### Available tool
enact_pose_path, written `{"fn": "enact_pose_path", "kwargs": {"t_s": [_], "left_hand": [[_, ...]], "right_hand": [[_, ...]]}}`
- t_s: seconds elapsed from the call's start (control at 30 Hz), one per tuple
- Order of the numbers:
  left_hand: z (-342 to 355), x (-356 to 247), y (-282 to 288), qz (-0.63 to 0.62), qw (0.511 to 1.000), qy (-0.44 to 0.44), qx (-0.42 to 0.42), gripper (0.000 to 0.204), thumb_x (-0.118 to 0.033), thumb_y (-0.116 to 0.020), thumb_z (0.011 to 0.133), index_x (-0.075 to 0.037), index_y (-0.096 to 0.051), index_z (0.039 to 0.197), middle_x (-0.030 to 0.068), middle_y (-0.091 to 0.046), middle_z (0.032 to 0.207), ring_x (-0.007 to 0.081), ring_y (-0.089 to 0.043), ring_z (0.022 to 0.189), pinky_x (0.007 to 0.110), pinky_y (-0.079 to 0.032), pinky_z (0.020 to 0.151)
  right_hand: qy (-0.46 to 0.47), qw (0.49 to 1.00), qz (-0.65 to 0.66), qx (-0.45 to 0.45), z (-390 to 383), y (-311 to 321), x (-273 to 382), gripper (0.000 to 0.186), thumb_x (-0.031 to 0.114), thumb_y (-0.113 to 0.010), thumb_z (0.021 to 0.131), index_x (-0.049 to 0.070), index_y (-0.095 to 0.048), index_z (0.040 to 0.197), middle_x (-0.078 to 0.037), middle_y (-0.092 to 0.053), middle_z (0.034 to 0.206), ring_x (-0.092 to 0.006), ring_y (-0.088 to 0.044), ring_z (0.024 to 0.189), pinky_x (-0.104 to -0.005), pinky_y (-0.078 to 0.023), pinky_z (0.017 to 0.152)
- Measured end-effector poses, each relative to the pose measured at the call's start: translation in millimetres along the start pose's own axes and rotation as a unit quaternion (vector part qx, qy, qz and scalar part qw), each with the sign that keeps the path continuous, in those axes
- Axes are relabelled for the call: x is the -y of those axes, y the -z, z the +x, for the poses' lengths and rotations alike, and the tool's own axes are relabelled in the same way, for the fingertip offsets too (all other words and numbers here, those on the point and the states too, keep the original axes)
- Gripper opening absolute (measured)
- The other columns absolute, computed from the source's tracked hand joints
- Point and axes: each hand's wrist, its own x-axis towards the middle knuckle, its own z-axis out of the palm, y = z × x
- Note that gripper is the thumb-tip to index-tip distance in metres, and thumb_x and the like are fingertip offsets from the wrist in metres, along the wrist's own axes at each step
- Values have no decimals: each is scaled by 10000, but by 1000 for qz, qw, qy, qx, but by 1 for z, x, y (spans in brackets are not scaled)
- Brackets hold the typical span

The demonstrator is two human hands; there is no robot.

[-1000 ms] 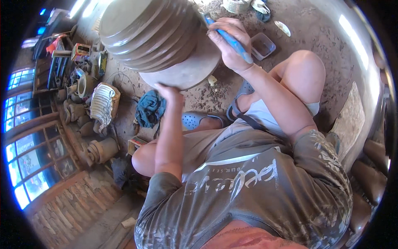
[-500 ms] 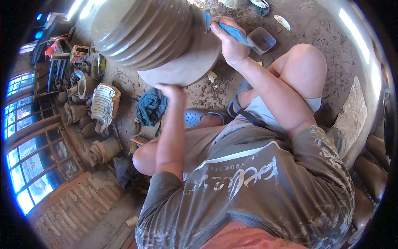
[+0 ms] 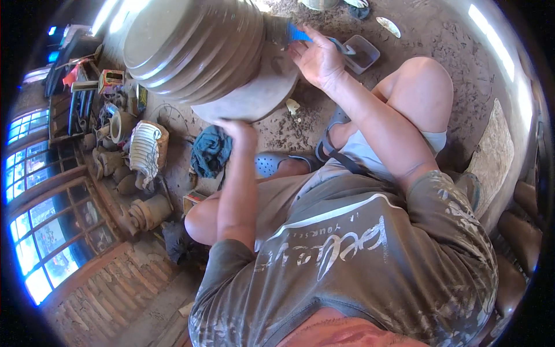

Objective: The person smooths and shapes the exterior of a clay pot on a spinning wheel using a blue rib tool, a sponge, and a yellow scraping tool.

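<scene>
The big ridged clay pot (image 3: 196, 58) sits on a round flat disc (image 3: 248, 104), and it looks tipped up and left. The right hand (image 3: 321, 61) is to the right of the pot, pinching a blue tool (image 3: 298, 33) between thumb and fingers. The long way of the tool points left, at the low part of the pot; I cannot tell if its tip touches. The left hand (image 3: 240, 133) is just below the pot, at the disc's near edge; I cannot tell if it grips.
</scene>
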Motion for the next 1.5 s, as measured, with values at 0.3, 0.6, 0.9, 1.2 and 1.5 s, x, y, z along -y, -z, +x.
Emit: {"fn": "enact_pose_path", "kwargs": {"t_s": [0.3, 0.6, 0.9, 1.2, 1.5], "left_hand": [[-74, 34, -36, 12, 989, 143, 45, 937, -809, -203, 964, -121, -281, 1595, 185, -381, 1592, 403, -438, 1398, 553, -358, 1111], [-69, 59, -33, 91, 979, 184, 6, 985, -832, -225, 945, -124, -173, 1627, 205, -345, 1596, 398, -402, 1405, 595, -351, 1120], [0, -1, 12, -73, 997, -8, -12, 900, -792, -218, 974, -136, -302, 1584, 159, -393, 1582, 341, -469, 1379, 518, -408, 1090], [-114, 92, -56, 85, 947, 278, 136, 960, -827, -273, 948, -97, -271, 1571, 205, -460, 1471, 366, -515, 1225, 503, -441, 1008], [12, 6, 14, 74, 973, 3, -219, 730, -537, -349, 1061, -59, -224, 1599, 229, -275, 1611, 363, -373, 1449, 510, -335, 1175]], "right_hand": [[3, 1000, 10, -22, 7, 5, -2, 274, 283, -690, 966, 87, -626, 1146, -74, -621, 1191, -225, -564, 1045, -407, -469, 959], [-14, 1000, 15, -9, 7, 12, -12, 272, 276, -683, 964, 97, -625, 1161, -62, -634, 1180, -229, -575, 1064, -402, -468, 963], [-36, 999, -1, -14, -2, 15, -15, 282, 287, -680, 963, 103, -616, 1167, -71, -648, 1188, -241, -592, 1056, -410, -477, 950], [-17, 999, -30, -14, -10, 10, -11, 294, 305, -677, 968, 111, -619, 1181, -59, -635, 1175, -234, -567, 1085, -410, -444, 992], [-15, 998, -60, -1, -23, -5, -16, 276, 298, -641, 992, 101, -637, 1184, -64, -635, 1227, -238, -552, 1158, -425, -425, 1068]]}}
